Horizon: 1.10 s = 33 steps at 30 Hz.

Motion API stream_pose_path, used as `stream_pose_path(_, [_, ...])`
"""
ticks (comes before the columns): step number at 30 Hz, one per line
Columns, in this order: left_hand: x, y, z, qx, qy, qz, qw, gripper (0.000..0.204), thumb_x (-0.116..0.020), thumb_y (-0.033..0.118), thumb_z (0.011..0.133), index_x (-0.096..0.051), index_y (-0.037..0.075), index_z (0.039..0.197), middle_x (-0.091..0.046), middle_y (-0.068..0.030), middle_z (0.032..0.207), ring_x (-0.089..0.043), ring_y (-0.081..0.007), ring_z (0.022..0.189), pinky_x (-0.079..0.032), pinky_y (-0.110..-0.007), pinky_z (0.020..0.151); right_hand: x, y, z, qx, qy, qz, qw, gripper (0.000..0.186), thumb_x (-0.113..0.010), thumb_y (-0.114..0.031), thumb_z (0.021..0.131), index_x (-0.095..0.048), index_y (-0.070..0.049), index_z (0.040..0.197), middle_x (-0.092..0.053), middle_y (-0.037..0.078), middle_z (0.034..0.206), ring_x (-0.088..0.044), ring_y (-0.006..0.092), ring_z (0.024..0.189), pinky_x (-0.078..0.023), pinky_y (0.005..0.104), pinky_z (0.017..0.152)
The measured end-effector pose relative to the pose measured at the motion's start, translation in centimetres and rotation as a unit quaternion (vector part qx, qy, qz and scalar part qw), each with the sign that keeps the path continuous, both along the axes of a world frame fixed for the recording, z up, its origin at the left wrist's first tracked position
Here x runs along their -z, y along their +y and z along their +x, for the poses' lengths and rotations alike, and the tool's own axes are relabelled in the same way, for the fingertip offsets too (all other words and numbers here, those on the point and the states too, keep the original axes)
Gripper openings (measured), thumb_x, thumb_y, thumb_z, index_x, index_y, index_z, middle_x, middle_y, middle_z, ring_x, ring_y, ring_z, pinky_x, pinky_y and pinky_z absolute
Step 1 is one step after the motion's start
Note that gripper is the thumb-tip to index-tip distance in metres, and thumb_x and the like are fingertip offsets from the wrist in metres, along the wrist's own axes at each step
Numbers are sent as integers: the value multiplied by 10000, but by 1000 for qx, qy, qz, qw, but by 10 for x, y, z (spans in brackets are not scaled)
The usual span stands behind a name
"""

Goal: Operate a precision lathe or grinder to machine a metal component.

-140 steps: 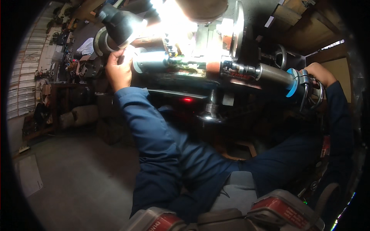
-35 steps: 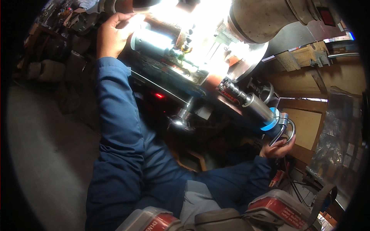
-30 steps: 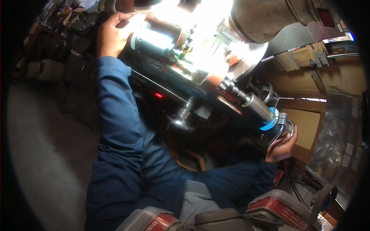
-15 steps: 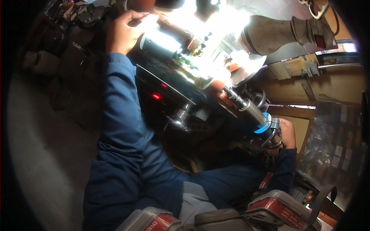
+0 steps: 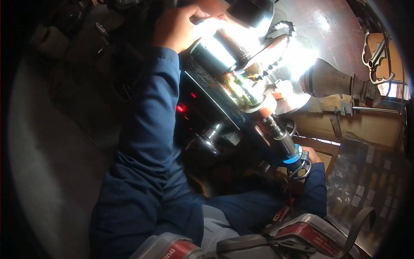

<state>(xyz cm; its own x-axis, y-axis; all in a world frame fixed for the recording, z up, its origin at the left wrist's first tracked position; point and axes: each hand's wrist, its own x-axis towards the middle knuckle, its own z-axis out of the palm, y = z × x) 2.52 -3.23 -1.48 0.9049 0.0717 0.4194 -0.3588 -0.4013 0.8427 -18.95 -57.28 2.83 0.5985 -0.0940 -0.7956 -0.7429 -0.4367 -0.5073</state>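
A small dark lathe-like machine lies slantwise ahead of me, with a shiny metal cylinder (image 5: 214, 52) at its upper left end. My left hand (image 5: 180, 28) is beside that cylinder, fingers bent inward and closed; glare hides what they touch. At the lower right end, a steel sleeve with a blue ring (image 5: 293, 154) carries a metal handwheel (image 5: 304, 168). My right hand (image 5: 313, 155) is closed at the far side of this wheel, its fingers partly hidden. Between the ends, a segmented coolant hose (image 5: 252, 78) points into the brightly lit middle of the machine.
Lamp shades, one dark (image 5: 252, 13) and one grey (image 5: 330, 80), stand close around the machine. A wooden board with a clamp (image 5: 332, 105) is at the right, above a plastic-covered panel (image 5: 366, 181). Respirator filters (image 5: 312, 233) hang in front of my chest.
The whole view has shifted, so the machine's upper end and my left hand appear farther right. My right hand sits more behind the handwheel, whose position has turned slightly.
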Motion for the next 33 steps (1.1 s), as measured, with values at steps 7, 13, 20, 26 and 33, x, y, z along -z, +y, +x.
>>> stream_pose_path(7, [-3,0,-4,-12,-20,31,999,209,-756,112,749,-690,56,939,-724,-83,949,-691,-190,844,-537,-303,756,-18,0,-25,39,-120,-137,982,272,-487,-179,922,-664,8,1010,-683,68,903,-616,116,774,-493,262,654])
stream_pose_path(13, [-1,3,-5,6,-1,15,1000,198,-737,59,753,-684,49,943,-724,-62,975,-676,-155,860,-535,-293,774,-17,36,-55,34,-295,-304,905,265,-463,-128,929,-638,40,1036,-672,98,927,-623,173,848,-481,299,774])
stream_pose_path(20, [5,5,0,36,11,-22,999,186,-734,69,778,-677,27,950,-718,-47,996,-656,-121,880,-523,-272,787,-9,65,-78,66,-359,-476,800,266,-472,-131,936,-641,1,1093,-674,165,1038,-640,300,960,-481,357,857])
stream_pose_path(26, [-1,8,-3,23,12,-9,1000,201,-743,94,780,-679,25,958,-716,-46,981,-647,-110,873,-513,-264,786,10,90,-90,82,-451,-550,698,290,-476,-180,957,-637,-7,1124,-673,162,1075,-650,323,969,-499,383,835])
stream_pose_path(33, [-3,3,-2,16,14,1,1000,222,-753,123,782,-682,22,967,-713,-46,964,-637,-98,866,-502,-254,784,39,109,-95,155,-514,-575,617,328,-429,-214,991,-618,-1,1153,-672,189,1043,-661,345,913,-516,394,791])
